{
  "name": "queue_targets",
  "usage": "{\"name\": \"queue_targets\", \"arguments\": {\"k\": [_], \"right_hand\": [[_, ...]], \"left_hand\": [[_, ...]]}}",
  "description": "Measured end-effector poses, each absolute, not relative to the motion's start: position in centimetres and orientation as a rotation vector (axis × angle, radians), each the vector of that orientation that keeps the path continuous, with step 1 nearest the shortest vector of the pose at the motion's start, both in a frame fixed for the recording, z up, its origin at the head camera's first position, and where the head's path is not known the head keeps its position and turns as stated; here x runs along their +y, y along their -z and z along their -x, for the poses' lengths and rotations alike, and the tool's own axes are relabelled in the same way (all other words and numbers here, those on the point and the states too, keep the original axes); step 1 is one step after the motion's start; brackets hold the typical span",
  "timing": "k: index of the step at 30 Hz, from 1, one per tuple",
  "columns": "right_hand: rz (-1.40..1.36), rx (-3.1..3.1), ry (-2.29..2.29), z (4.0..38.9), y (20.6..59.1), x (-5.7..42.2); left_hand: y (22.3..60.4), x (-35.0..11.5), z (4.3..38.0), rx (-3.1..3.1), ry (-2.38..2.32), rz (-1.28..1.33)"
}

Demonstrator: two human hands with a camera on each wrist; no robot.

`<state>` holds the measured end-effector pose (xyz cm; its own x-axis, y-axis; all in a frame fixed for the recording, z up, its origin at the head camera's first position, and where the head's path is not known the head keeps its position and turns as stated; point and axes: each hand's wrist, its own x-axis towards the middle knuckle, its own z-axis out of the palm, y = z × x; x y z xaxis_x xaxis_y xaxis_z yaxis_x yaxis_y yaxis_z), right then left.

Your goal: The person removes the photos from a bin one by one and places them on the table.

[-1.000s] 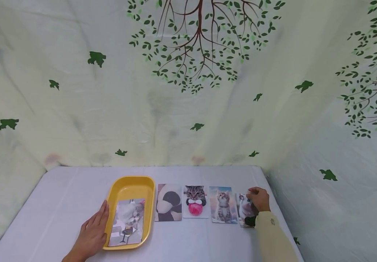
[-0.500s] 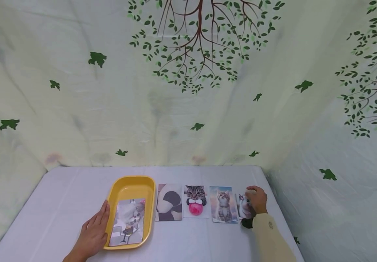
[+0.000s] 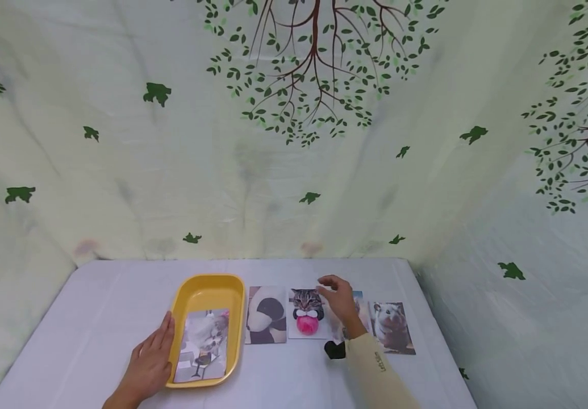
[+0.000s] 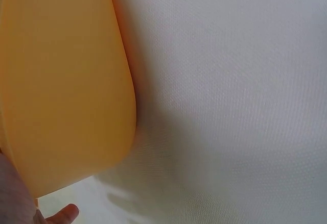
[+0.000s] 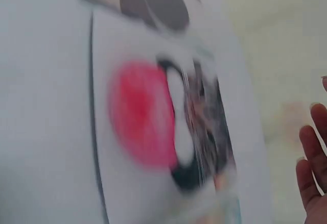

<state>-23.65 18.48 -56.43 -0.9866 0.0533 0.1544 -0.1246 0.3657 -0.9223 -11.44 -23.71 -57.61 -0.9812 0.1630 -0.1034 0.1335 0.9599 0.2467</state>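
While my right hand (image 3: 342,300) hangs over the row of cards, its fingers are loosely bent and hold nothing. Its fingertips reach the upper right corner of the cat card (image 3: 306,321), which shows a tabby and a pink ball. Beneath this hand is the blue card (image 3: 364,312), mostly hidden by it. Just right of the hand lies the hamster card (image 3: 391,326); farther left of it, past the cat card, is the black-and-cream card (image 3: 268,315).

My left hand (image 3: 147,360) lies flat with straight fingers against the left side of the yellow tray (image 3: 207,291), gripping nothing. Right of that hand, inside the tray, rests the pale card (image 3: 204,346).

Behind my right hand are a black band (image 3: 334,350) and my beige sleeve (image 3: 375,366). Under everything spreads the white table (image 3: 283,375), and beyond both hands rises a pale wall (image 3: 253,176) printed with leafy branches.
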Motion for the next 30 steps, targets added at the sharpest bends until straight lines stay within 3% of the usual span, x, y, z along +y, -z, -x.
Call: {"name": "queue_targets", "arguments": {"k": [16, 30], "right_hand": [[-0.255, -2.554, -2.001, 20.4, 54.5, 2.2], [-0.415, -2.52, -2.187, 19.5, 55.5, -4.1]], "left_hand": [[57.5, -23.7, 11.3, 3.022, -0.353, -0.247], [57.9, -23.8, 11.1, 3.066, -0.351, -0.266]]}}
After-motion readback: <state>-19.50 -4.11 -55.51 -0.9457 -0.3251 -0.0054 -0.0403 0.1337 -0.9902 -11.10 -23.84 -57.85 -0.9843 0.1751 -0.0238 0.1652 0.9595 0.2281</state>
